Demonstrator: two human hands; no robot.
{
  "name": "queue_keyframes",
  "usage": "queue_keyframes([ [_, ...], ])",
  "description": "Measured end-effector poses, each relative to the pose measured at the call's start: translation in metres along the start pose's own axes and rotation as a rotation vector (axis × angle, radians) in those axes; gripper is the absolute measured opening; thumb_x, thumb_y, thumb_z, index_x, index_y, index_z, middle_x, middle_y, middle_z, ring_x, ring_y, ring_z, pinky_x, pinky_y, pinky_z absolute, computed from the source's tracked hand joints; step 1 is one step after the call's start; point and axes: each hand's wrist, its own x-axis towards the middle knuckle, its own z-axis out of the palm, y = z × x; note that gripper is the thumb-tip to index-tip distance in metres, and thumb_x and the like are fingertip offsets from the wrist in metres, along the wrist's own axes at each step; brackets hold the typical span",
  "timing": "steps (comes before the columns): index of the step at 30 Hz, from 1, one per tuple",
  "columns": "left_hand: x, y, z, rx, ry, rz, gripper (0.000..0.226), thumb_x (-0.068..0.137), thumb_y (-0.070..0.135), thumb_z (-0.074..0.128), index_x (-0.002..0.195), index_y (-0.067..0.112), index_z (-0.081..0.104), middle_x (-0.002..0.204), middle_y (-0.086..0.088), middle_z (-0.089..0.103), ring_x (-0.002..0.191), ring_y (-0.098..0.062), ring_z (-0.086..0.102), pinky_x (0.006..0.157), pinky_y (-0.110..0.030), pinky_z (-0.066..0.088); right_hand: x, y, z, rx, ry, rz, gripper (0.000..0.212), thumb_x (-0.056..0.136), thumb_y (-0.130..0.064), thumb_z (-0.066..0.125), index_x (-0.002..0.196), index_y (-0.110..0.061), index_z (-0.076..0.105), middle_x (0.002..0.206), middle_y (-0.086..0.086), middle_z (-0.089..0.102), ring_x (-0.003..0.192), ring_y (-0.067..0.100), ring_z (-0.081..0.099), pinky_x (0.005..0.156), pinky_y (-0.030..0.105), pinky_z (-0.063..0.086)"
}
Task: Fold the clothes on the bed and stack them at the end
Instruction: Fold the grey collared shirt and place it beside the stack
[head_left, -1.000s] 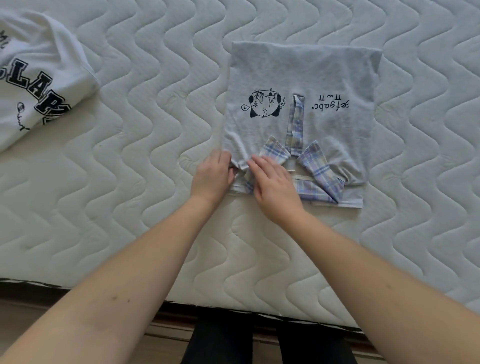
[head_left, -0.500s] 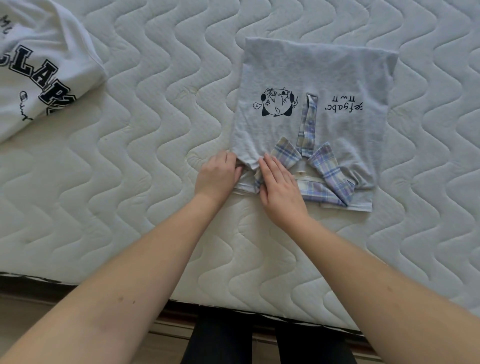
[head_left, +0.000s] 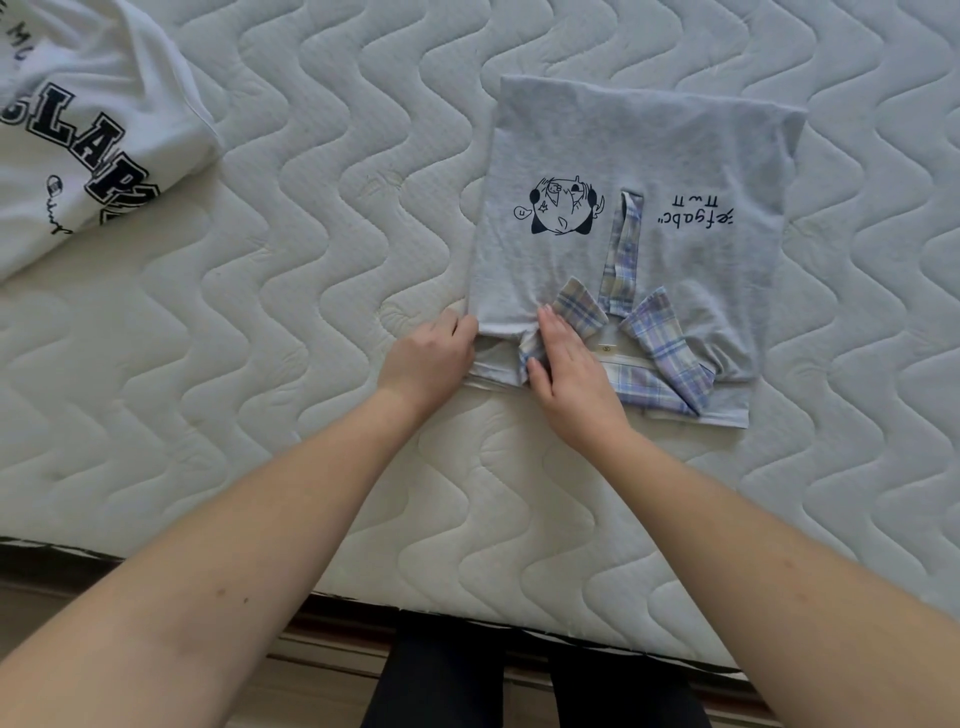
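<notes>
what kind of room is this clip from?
Most likely a bedroom at home. A bare quilted mattress fills the view, with a folded grey shirt and a white printed T-shirt lying on it, and wooden flooring shows below its edge.

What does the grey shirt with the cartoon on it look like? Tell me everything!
The grey shirt is soft-looking knit, folded into a rectangle and lying flat on the quilted white mattress. It has a black cartoon face, upside-down black lettering, and a plaid collar and placket in blue and cream. The left hand grips its near left corner; the right hand rests its fingers flat on the collar edge.
</notes>
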Motion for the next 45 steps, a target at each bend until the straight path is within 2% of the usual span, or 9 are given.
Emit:
queue_keyframes([
  [6, -0.009, -0.011, 0.006, 0.004, 0.007, -0.149, 0.009, 0.080, 0.008, 0.064, 0.072, 0.005, 0.060, 0.066, -0.014, 0.059, 0.055, -0.031, 0.060, 0.039, -0.034, 0.044, -0.003, 0.016, 0.004, -0.199, -0.067, -0.068, 0.062, 0.105, -0.040, 0.035, 0.157, -0.019, 0.010, 0.165, -0.005, 0.002, 0.151, 0.010, 0.002, 0.120, 0.023, 0.000],
  [11, 0.004, -0.001, 0.006, -0.014, 0.083, -0.067, 0.030, 0.081, 0.034, 0.063, 0.080, 0.004, 0.060, 0.071, -0.014, 0.058, 0.058, -0.030, 0.058, 0.046, -0.032, 0.044, -0.004, 0.014, 0.007, -0.242, -0.049, -0.071, 0.063, 0.104, -0.040, 0.037, 0.157, -0.018, 0.010, 0.165, -0.002, 0.004, 0.151, 0.013, 0.003, 0.120, 0.024, 0.000],
  [17, 0.018, 0.014, 0.011, 0.086, -0.127, -0.154, 0.047, 0.077, 0.048, 0.068, 0.099, 0.007, 0.060, 0.088, -0.011, 0.061, 0.076, -0.029, 0.060, 0.053, -0.033, 0.042, -0.005, 0.007, 0.005, -0.177, -0.041, -0.046, 0.063, 0.104, -0.039, 0.039, 0.157, -0.019, 0.011, 0.165, -0.003, 0.004, 0.151, 0.012, 0.002, 0.116, 0.019, -0.007],
  [19, 0.021, 0.015, 0.012, 0.081, -0.115, -0.170, 0.043, 0.083, 0.047, 0.061, 0.100, 0.007, 0.060, 0.089, -0.011, 0.061, 0.075, -0.029, 0.061, 0.051, -0.033, 0.042, -0.005, 0.007, 0.005, -0.137, -0.052, -0.033, 0.063, 0.104, -0.039, 0.038, 0.157, -0.021, 0.010, 0.165, -0.004, 0.003, 0.151, 0.011, 0.001, 0.116, 0.019, -0.006],
  [23, 0.018, 0.011, 0.012, 0.123, 0.040, -0.106, 0.028, 0.088, 0.036, 0.052, 0.080, 0.011, 0.061, 0.074, -0.007, 0.060, 0.058, -0.026, 0.058, 0.041, -0.029, 0.039, -0.005, 0.007, 0.004, -0.111, -0.047, -0.035, 0.063, 0.104, -0.038, 0.039, 0.157, -0.021, 0.011, 0.165, -0.004, 0.005, 0.151, 0.010, 0.001, 0.117, 0.019, -0.005],
  [27, 0.015, 0.008, 0.010, 0.157, 0.041, -0.098, 0.010, 0.076, 0.022, 0.067, 0.076, 0.013, 0.062, 0.069, -0.005, 0.060, 0.053, -0.023, 0.057, 0.040, -0.029, 0.039, -0.005, 0.007, 0.004, -0.103, -0.029, -0.036, 0.063, 0.104, -0.038, 0.039, 0.157, -0.021, 0.012, 0.165, -0.004, 0.006, 0.151, 0.010, 0.002, 0.116, 0.019, -0.005],
  [34, 0.007, 0.005, 0.011, 0.037, 0.016, -0.190, 0.011, 0.074, 0.018, 0.062, 0.080, 0.008, 0.064, 0.068, -0.009, 0.062, 0.054, -0.028, 0.059, 0.043, -0.029, 0.042, -0.013, 0.010, 0.003, -0.230, -0.021, -0.075, 0.062, 0.103, -0.043, 0.041, 0.156, -0.027, 0.015, 0.165, 0.003, 0.003, 0.151, 0.018, 0.007, 0.120, 0.028, 0.005],
  [39, 0.004, 0.002, 0.007, 0.209, -0.004, -0.096, 0.021, 0.063, 0.017, 0.077, 0.062, 0.014, 0.057, 0.054, -0.003, 0.055, 0.044, -0.021, 0.052, 0.038, -0.021, 0.031, -0.015, 0.017, 0.005, -0.358, -0.066, -0.034, 0.063, 0.103, -0.051, 0.029, 0.157, -0.025, 0.010, 0.165, 0.004, -0.002, 0.152, 0.017, 0.001, 0.122, 0.031, -0.001],
  [45, -0.003, 0.000, 0.008, 0.188, 0.074, 0.031, 0.011, 0.070, 0.017, 0.067, 0.062, 0.017, 0.059, 0.056, -0.003, 0.054, 0.044, -0.022, 0.050, 0.042, -0.023, 0.037, -0.014, 0.012, 0.011, -0.371, -0.079, 0.045, 0.070, 0.101, -0.056, 0.020, 0.158, -0.019, 0.003, 0.165, 0.002, -0.008, 0.152, 0.015, -0.005, 0.120, 0.031, -0.008],
])
